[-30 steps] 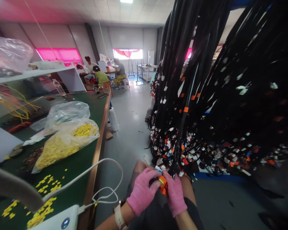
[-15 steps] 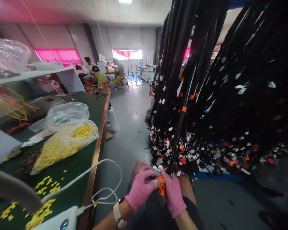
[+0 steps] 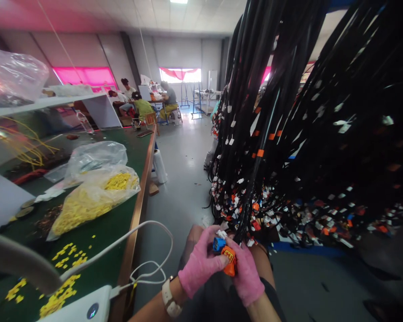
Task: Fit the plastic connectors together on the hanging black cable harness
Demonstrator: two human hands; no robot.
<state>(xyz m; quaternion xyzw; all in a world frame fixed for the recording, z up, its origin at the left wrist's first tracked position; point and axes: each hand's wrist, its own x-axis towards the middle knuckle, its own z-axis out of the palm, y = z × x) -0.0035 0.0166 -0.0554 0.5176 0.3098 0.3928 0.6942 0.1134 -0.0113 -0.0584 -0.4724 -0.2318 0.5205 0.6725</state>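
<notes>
In pink gloves, both my hands meet low in the head view around a small group of plug connectors on the end of a black wire bundle. My right hand [image 3: 246, 273] is closed round an orange connector [image 3: 229, 259] that has a yellow piece in its face. The thumb of my left hand [image 3: 199, 261] presses against that orange connector, while its fingers curl behind a blue connector [image 3: 218, 244]. White connectors [image 3: 221, 234] poke out above the fingertips. The left fingertips are partly hidden.
Black wire harnesses [image 3: 248, 134] hang in a thick mass at right. On the green bench [image 3: 134, 156] at left lie a bag of yellow pieces [image 3: 87, 210], loose yellow pieces [image 3: 62, 297] and a white power bank [image 3: 83, 308] with its cable. Several people sit at the back.
My left thumb has shifted slightly on the orange connector, and its yellow face now shows more. The blue connector, mostly covered before, has come into sight. The view has swung slightly left.
</notes>
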